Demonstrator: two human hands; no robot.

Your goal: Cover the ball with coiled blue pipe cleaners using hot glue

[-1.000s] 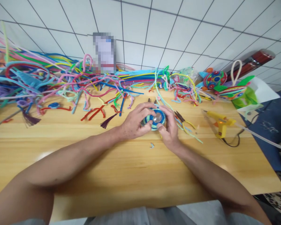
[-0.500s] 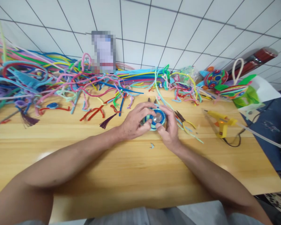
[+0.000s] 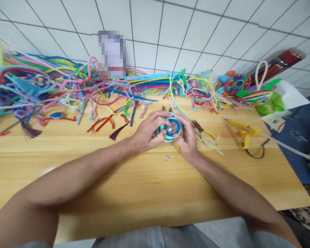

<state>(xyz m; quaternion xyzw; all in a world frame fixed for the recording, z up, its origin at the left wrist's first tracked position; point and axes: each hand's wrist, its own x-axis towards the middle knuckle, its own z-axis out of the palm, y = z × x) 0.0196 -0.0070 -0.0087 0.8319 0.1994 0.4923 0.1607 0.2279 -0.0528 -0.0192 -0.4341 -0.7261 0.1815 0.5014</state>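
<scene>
Between my two hands is a round craft piece (image 3: 173,128), coiled from blue and light-green pipe cleaners with a clear, shiny dome in its middle. My left hand (image 3: 151,131) grips its left side, thumb and fingertips pressed near the dome. Around the right edge curl the fingers of my right hand (image 3: 187,139), its thumb on the near rim. Pliers with yellow handles (image 3: 203,129) lie just right of my right hand. Another tool's dark tips (image 3: 166,109) poke out beyond the piece. Small pale scraps (image 3: 167,158) lie on the wood in front.
A yellow glue gun (image 3: 244,132) with a cord lies at the right. Tangled pipe cleaners (image 3: 92,86) run along the tiled wall (image 3: 149,31). A dark tassel (image 3: 117,132) is left of my hands. Finished colourful pieces (image 3: 237,84) sit at the back right of the table (image 3: 134,186).
Both hands keep their hold on the round piece. My right thumb has shifted slightly toward the near rim, uncovering more of the dome. A yellow handle now shows beneath the piece.
</scene>
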